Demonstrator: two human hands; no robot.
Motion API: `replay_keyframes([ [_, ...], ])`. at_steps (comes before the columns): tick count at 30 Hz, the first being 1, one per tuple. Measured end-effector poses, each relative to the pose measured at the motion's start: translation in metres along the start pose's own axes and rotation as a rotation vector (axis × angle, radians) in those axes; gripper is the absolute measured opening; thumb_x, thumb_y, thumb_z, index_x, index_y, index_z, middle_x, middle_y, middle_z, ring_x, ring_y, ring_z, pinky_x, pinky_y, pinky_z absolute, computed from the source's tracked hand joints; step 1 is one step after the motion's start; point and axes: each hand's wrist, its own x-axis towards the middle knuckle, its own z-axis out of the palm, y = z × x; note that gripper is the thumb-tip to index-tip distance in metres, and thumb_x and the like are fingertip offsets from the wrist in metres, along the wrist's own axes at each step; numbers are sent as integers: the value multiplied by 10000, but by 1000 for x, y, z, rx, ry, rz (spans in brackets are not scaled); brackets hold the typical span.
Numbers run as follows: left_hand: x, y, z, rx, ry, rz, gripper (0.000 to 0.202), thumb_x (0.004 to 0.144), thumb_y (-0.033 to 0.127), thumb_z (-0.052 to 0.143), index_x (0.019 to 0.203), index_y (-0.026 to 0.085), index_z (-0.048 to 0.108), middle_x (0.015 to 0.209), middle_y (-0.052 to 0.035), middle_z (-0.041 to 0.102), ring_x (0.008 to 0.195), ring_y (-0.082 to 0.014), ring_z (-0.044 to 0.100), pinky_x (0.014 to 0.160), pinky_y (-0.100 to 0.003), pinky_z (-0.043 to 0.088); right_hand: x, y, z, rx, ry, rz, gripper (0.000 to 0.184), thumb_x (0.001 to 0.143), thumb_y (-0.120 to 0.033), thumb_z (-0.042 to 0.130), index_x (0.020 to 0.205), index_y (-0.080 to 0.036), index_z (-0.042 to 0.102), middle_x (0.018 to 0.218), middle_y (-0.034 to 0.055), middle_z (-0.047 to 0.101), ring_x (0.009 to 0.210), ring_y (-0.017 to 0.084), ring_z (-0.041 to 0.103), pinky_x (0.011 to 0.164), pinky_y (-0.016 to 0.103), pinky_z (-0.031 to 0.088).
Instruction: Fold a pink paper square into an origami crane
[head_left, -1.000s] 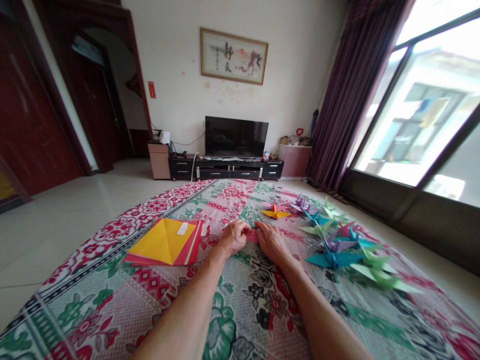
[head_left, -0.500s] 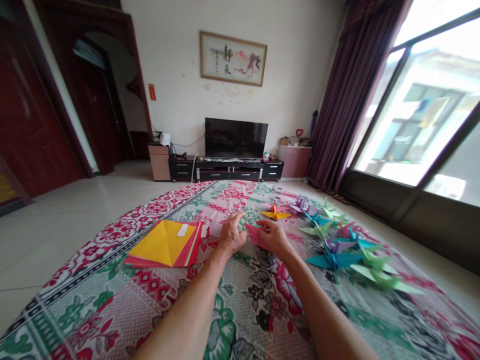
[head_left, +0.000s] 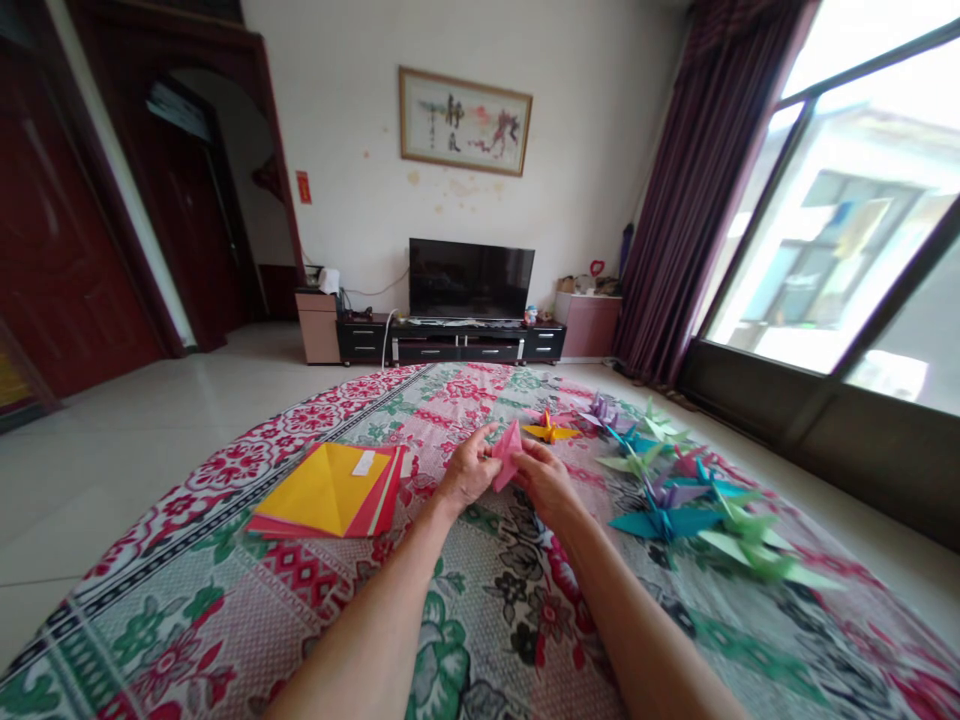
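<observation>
Both my hands meet over the flowered blanket [head_left: 225,590], holding a folded pink paper [head_left: 508,452] upright between them. My left hand [head_left: 466,470] pinches its left side, fingers curled, index finger stretched along the top. My right hand [head_left: 546,480] grips its lower right edge. To the left lies a stack of coloured paper sheets [head_left: 334,488], yellow on top. Just beyond my hands sits an orange paper crane [head_left: 551,431].
Several paper cranes [head_left: 675,490] in teal, green, purple and pink stand on the blanket at the right. Tiled floor surrounds the blanket. A TV [head_left: 470,279] on a low cabinet stands against the far wall, a window [head_left: 847,230] with curtains at the right.
The pink paper lay pressed flat under both hands; my right hand then lifted it, and now both hands hold it upright above the blanket.
</observation>
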Motion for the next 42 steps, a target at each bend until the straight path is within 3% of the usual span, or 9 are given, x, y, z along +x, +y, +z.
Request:
replay_keyframes([
  [4, 0, 2, -7, 67, -68, -14, 540, 658, 63, 466, 1190, 161, 481, 821, -5, 646, 607, -77, 559, 547, -159, 438, 2, -4, -8, -112, 55, -11, 428, 614, -318, 638, 1007, -209, 509, 718, -14, 618, 540, 105, 567, 479, 208, 449],
  [8, 1, 2, -11, 326, 15, 98, 388, 655, 83, 502, 1018, 169, 608, 832, -7, 648, 645, -87, 561, 626, -180, 455, 7, -2, -21, -510, 156, -189, 448, 658, -279, 556, 1093, -195, 489, 620, -44, 581, 483, 110, 522, 463, 217, 412],
  [13, 1, -4, -10, 561, 34, 226, 293, 686, 60, 446, 793, 188, 687, 806, -25, 643, 759, -125, 570, 752, -220, 453, 9, -1, -27, -1153, 146, -437, 309, 696, -203, 475, 983, -171, 584, 652, 0, 619, 592, 142, 563, 595, 242, 400],
  [19, 2, -11, -9, 688, -90, 307, 346, 690, 60, 430, 843, 207, 704, 841, -41, 618, 828, -148, 555, 808, -246, 443, 0, -3, -27, -1460, 32, -498, 207, 721, -156, 455, 833, -186, 627, 795, 48, 634, 729, 156, 576, 675, 235, 385],
  [24, -1, -10, -10, 784, -130, 311, 323, 719, 102, 442, 859, 237, 701, 889, -37, 595, 872, -161, 530, 833, -270, 430, -6, -6, -23, -1426, -107, -635, 235, 703, -111, 479, 846, -203, 642, 901, 52, 598, 886, 168, 541, 799, 250, 383],
  [31, 0, -13, -12, 809, -139, 291, 305, 718, 119, 473, 877, 247, 699, 944, -25, 607, 924, -164, 511, 878, -284, 408, -3, 0, -28, -1228, -413, -673, 260, 681, -54, 469, 756, -199, 670, 834, 27, 615, 781, 125, 563, 739, 218, 424],
  [42, 2, -17, -13, 774, -131, 292, 310, 724, 119, 478, 892, 256, 700, 919, -12, 628, 898, -153, 522, 872, -272, 409, -1, -4, -32, -1234, -412, -625, 187, 676, -103, 533, 737, -190, 687, 859, 37, 628, 770, 123, 575, 706, 212, 435],
])
